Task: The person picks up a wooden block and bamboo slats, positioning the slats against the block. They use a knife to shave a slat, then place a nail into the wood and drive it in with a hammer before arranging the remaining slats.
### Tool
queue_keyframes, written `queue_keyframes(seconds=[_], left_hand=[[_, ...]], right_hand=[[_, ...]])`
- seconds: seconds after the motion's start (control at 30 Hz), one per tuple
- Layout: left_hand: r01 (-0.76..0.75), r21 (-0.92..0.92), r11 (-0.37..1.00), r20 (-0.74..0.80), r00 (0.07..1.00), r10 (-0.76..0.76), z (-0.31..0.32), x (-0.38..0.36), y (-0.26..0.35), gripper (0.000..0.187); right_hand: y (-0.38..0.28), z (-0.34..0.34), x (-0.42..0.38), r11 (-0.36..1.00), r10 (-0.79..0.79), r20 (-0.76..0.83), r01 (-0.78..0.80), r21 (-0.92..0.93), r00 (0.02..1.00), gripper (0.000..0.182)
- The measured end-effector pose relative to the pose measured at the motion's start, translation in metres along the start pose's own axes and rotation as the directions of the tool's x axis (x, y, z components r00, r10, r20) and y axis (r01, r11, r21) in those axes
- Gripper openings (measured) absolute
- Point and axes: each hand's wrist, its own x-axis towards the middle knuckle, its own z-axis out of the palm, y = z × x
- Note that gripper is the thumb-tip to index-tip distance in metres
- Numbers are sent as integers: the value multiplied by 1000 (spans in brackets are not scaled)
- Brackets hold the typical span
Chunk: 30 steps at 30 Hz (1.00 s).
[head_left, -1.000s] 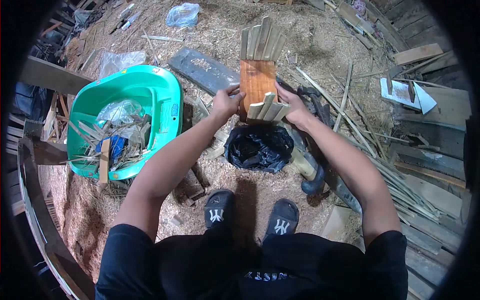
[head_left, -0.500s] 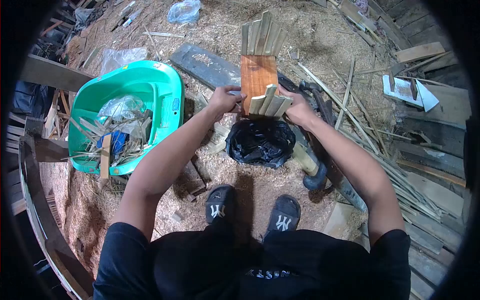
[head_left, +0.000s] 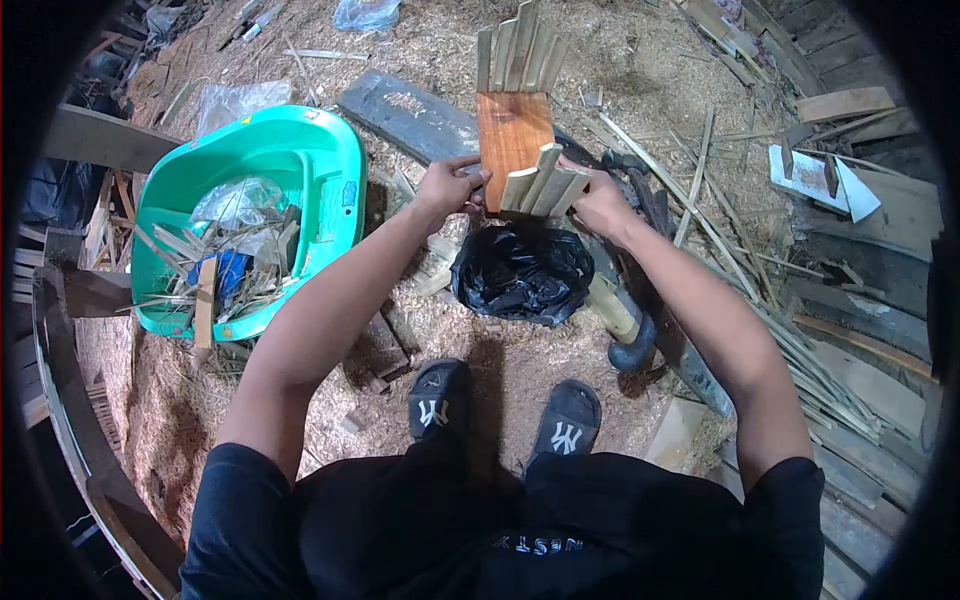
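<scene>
A reddish-brown wooden board [head_left: 513, 135] with upright pale slats at both ends is held between my two hands. The far slats [head_left: 518, 55] fan out with pointed tops; the shorter near slats [head_left: 545, 185] lean to the right. My left hand [head_left: 448, 192] grips the board's left edge near its front corner, thumb and fingers closed. On the opposite side, my right hand [head_left: 602, 205] closes around the edge beside the near slats, its fingertips partly hidden behind them. Just below the board, a black plastic bag [head_left: 522, 285] sits with its mouth spread wide.
A green plastic tub [head_left: 345, 165] with wood scraps and clear plastic stands at left. A dark plank [head_left: 400, 110] lies behind my left hand. Long thin strips [head_left: 735, 265] and boards cover the right side. A dark tool-like object with a rounded end [head_left: 632, 345] lies near my right foot.
The slatted board sits slightly higher in view and is turned a little, its near slats leaning further right. Both hands keep their hold. The whole view has shifted slightly.
</scene>
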Motion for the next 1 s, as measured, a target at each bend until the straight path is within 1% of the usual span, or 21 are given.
queue_keyframes(seconds=[0.07,0.13,0.2,0.27,0.33,0.37,0.4,0.47,0.5,0.53,0.57,0.63,0.67,0.7,0.77,0.8,0.87,0.9,0.93,0.97,1.0], left_hand=[[-13,2,1000,37,999,12,-4,-3,-3,46],[-26,6,1000,56,998,26,-11,-2,-7,43],[-39,9,999,73,997,38,-21,-3,-11,40],[-114,166,980,16,994,113,-34,-7,-17,34],[-129,179,975,-9,991,133,-48,-10,-28,32],[-189,343,920,-63,973,223,-54,-13,-35,33],[-228,500,836,-100,943,318,-58,-16,-39,34],[-245,482,841,-111,935,336,-60,-40,-50,37],[-307,402,863,-89,925,370,-62,-52,-60,37],[-366,318,874,-72,911,407,-66,-63,-69,36],[-321,408,855,-68,923,379,-70,-73,-77,34],[-405,384,830,-53,887,458,-75,-94,-97,36],[-453,380,807,-51,861,507,-78,-102,-105,37],[-445,383,810,-57,863,502,-85,-107,-110,37],[-329,699,635,-26,876,482,-102,-118,-120,44],[-319,698,641,-35,879,476,-104,-124,-120,44],[-103,497,862,-136,971,195,-109,-138,-107,46],[7,556,831,-152,984,94,-112,-142,-99,50],[18,549,835,-164,983,86,-120,-137,-112,50],[-191,591,784,-135,935,329,-127,-133,-129,52],[-381,627,679,-95,828,552,-132,-131,-142,55]], right_hand=[[-10,-2,-9,998,-49,-19,48,-28,999,60],[-19,-6,-20,994,110,30,-109,-17,994,50],[-7,-5,-25,995,75,14,-75,66,997,46],[6,-6,-31,987,41,0,-41,153,999,43],[-3,-3,-45,996,73,-133,-78,-35,988,38],[-11,-5,-52,978,96,-128,-118,-173,987,36],[-16,-2,-60,978,96,-121,-116,-171,988,36],[-24,5,-76,962,-59,-238,-9,-274,970,31],[-31,9,-82,986,-12,-236,-27,-162,972,28],[-39,12,-90,987,-14,-231,-24,-162,973,28],[-47,15,-99,961,-84,-191,29,-274,978,27],[-51,18,-103,868,-208,-33,169,-467,977,28],[-50,22,-104,870,-209,-27,173,-462,977,28],[-53,28,-103,864,-289,18,269,-427,957,30],[-61,39,-101,819,-396,96,398,-412,913,34],[-63,45,-98,821,-395,105,402,-406,913,34],[-68,57,-87,800,-426,192,467,-376,884,36],[-67,65,-81,766,-454,202,495,-409,868,37],[-71,71,-77,766,-454,215,502,-401,865,37],[-76,76,-73,752,-462,232,517,-409,856,37],[-80,82,-69,737,-470,248,531,-418,847,37]])
